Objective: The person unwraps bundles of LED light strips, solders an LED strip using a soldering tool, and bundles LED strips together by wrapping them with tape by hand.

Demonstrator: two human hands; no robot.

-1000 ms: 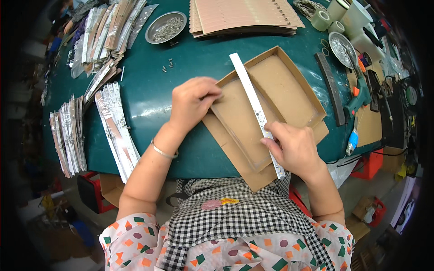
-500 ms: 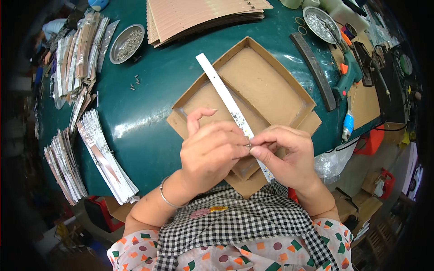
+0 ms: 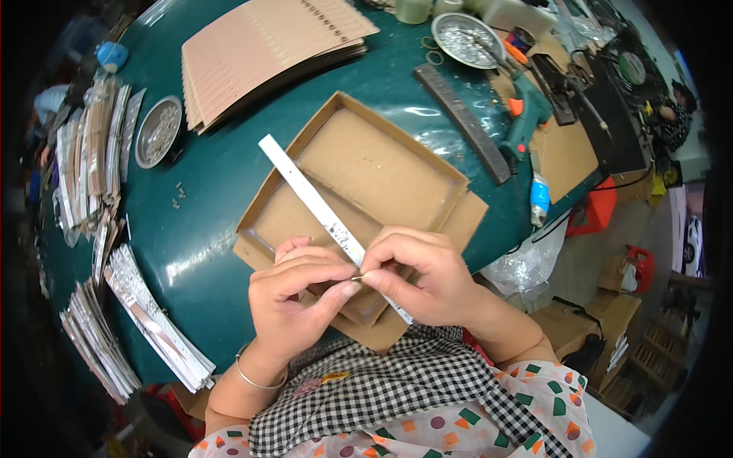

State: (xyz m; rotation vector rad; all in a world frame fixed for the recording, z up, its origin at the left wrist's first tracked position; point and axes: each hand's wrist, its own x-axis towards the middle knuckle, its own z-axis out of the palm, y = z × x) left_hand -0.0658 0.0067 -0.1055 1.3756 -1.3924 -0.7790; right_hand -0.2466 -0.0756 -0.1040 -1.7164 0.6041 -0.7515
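Observation:
A long white circuit board strip (image 3: 304, 186) slants across an open cardboard box (image 3: 248, 217), its far end jutting past the box's side. Small electronic parts dot the strip near my hands. My left hand (image 3: 298, 301) is closed, thumb and forefinger pinching a small metal part (image 3: 356, 278) at the strip's edge. From the other side, my right hand (image 3: 420, 276) is closed too, its thumb and forefinger meeting at that same part. The strip runs beneath the right hand and its near end shows below. Fingers hide most of the small part.
Bundled strips (image 3: 156, 324) lie at the left, by a metal bowl of small parts (image 3: 159, 133) and loose pieces (image 3: 178, 195). Stacked pinkish panels (image 3: 259, 57) stand at the back. On the right are a dark bar (image 3: 464, 122), a green tool (image 3: 527, 114) and a blue-handled tool (image 3: 539, 195).
The whole view has shifted, with the table things sitting further left and lower. My left hand has turned, its raised finger has come down, and its thumb now shows against the small metal part.

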